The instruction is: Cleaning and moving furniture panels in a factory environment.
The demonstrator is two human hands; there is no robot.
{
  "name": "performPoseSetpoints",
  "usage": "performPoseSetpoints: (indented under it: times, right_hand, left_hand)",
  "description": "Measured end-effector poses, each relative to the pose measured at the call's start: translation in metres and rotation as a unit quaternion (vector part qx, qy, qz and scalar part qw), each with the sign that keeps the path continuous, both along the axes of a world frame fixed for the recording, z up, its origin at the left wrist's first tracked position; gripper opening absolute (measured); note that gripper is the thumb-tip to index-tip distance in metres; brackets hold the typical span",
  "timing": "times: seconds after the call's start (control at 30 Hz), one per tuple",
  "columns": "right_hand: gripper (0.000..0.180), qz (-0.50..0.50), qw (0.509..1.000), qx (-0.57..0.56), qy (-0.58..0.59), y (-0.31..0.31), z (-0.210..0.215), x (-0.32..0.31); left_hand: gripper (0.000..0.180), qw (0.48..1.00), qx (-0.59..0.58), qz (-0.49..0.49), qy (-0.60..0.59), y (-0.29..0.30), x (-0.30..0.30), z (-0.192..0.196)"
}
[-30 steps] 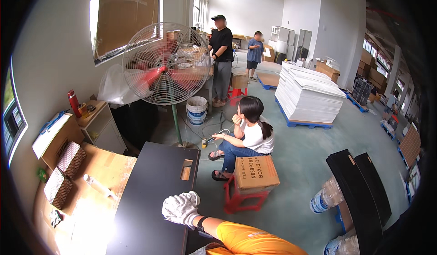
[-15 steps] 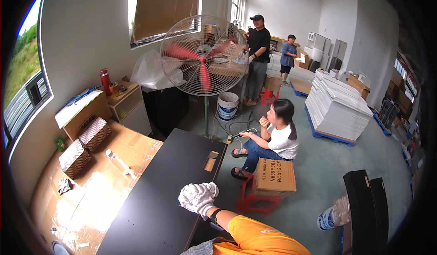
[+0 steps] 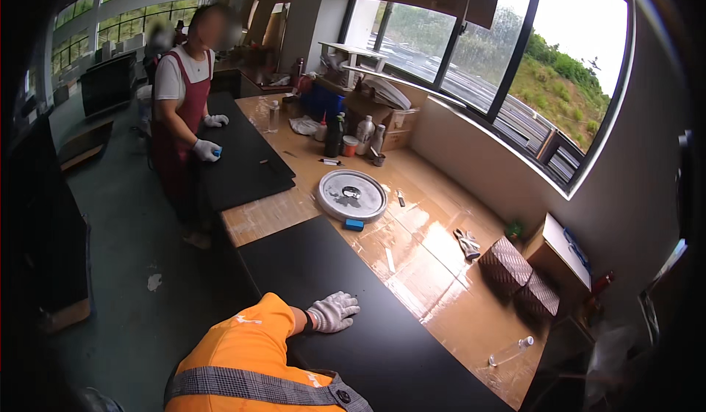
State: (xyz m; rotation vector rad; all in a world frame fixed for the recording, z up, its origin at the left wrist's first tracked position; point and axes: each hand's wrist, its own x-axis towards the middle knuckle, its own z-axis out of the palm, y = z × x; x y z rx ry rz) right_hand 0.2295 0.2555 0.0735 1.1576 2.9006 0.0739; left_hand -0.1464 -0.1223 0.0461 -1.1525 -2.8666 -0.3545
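My left hand (image 3: 334, 312), in a pale knitted glove, lies on the smooth black panel (image 3: 353, 346) that stretches across the table in front of me. Its fingers look stretched out and flat, and I see nothing held in them. A dark band circles that wrist, below an orange sleeve. My right hand is out of view. Just past the panel's far edge, a blue block (image 3: 354, 225) sits beside a round grey disc (image 3: 352, 194) with dark patches on top.
At far left a co-worker in a dark red apron (image 3: 193, 110) leans over another black panel (image 3: 239, 158), one gloved hand on a small blue thing. Bottles (image 3: 365, 129), a glove (image 3: 466, 244), patterned boxes (image 3: 507, 265) and a clear bottle (image 3: 512, 350) stand or lie along the window side.
The view has swung far to the left, from the fan and seated person to the window and apron-wearing co-worker. My gloved right hand has left view; my left hand now shows.
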Motion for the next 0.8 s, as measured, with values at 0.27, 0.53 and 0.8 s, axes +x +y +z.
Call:
performPoseSetpoints:
  times: [0.27, 0.53, 0.8]
  right_hand:
    - [0.028, 0.074, 0.995, -0.046, -0.048, -0.072, 0.132, -0.049]
    - [0.016, 0.07, 0.984, -0.037, -0.158, -0.045, 0.084, -0.063]
    - [0.014, 0.2, 0.974, -0.108, 0.005, -0.042, 0.08, -0.086]
  left_hand:
    - [0.048, 0.998, 0.008, 0.042, -0.04, -0.011, 0.011, -0.005]
    - [0.049, 0.998, 0.057, 0.015, -0.017, 0.004, 0.002, -0.01]
    - [0.047, 0.995, 0.102, 0.009, -0.002, 0.001, 0.003, -0.012]
